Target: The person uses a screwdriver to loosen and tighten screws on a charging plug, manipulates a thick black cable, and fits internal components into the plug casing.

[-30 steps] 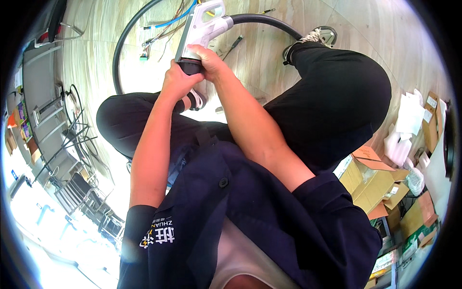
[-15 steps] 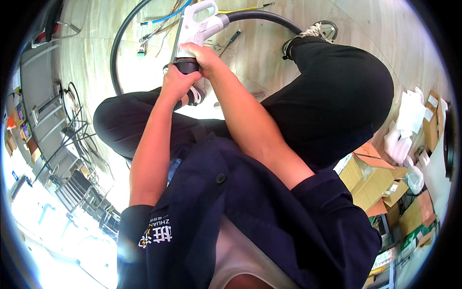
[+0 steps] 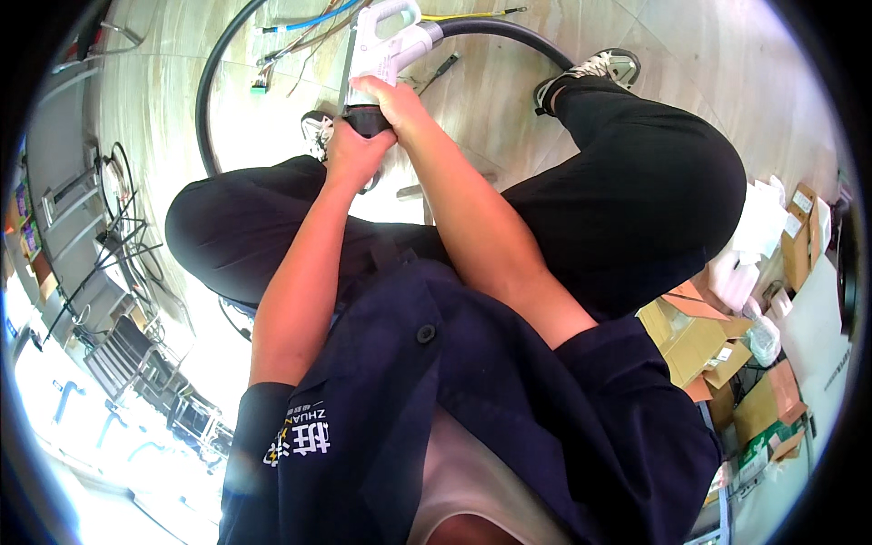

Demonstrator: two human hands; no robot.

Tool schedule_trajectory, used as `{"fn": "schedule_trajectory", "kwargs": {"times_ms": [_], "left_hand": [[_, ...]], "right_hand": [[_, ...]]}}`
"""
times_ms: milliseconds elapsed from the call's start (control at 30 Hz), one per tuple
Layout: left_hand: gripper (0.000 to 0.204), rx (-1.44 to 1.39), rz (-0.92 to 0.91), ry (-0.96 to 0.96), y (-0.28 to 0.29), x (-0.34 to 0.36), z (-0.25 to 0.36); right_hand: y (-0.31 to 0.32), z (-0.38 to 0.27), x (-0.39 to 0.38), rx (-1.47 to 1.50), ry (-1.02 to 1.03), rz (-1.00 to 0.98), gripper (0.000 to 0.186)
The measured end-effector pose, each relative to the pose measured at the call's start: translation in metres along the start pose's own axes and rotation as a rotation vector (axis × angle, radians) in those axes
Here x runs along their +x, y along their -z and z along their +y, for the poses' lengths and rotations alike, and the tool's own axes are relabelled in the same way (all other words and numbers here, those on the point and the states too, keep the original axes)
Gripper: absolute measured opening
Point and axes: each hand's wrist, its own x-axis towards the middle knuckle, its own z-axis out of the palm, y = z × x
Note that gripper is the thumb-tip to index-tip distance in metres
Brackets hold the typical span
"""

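Observation:
A white EV charging gun [image 3: 372, 56] with a loop handle points toward me between my legs. Its nose ends in a black round collar [image 3: 368, 120]. My left hand [image 3: 356, 154] is closed around that black end from the near side. My right hand [image 3: 391, 102] grips the white body's right side just above the collar, thumb across the top. The fingers beneath are hidden. From the gun's far right side runs a thick black cable [image 3: 500, 30], curving toward my right shoe.
Beyond the gun lie a blue cable [image 3: 313, 20], a yellow cable [image 3: 472, 14] and a small green connector [image 3: 259, 89] on the floor. Cardboard boxes [image 3: 686, 341] stand at my right. Tangled black wires [image 3: 123, 236] and a metal-slatted chair [image 3: 118, 352] are at the left.
The view has shifted slightly, and the gun and both hands sit a little further right in it. More of my left shoe shows beside the gun. Both hands keep their grip.

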Motion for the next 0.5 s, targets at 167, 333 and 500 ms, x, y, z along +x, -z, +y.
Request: {"fn": "schedule_trajectory", "kwargs": {"times_ms": [167, 333, 500], "left_hand": [[0.074, -0.007, 0.046, -0.038, -0.006, -0.001, 0.001], [0.078, -0.013, 0.076, -0.11, -0.009, 0.0, -0.001], [0.079, -0.024, 0.073, -0.113, -0.012, -0.002, 0.009]], "right_hand": [[0.003, -0.001, -0.002, 0.013, 0.033, -0.054, 0.055], [0.007, 0.002, 0.006, -0.023, 0.066, -0.055, 0.054], [0.015, -0.001, 0.007, -0.034, 0.085, -0.086, 0.052]]}}
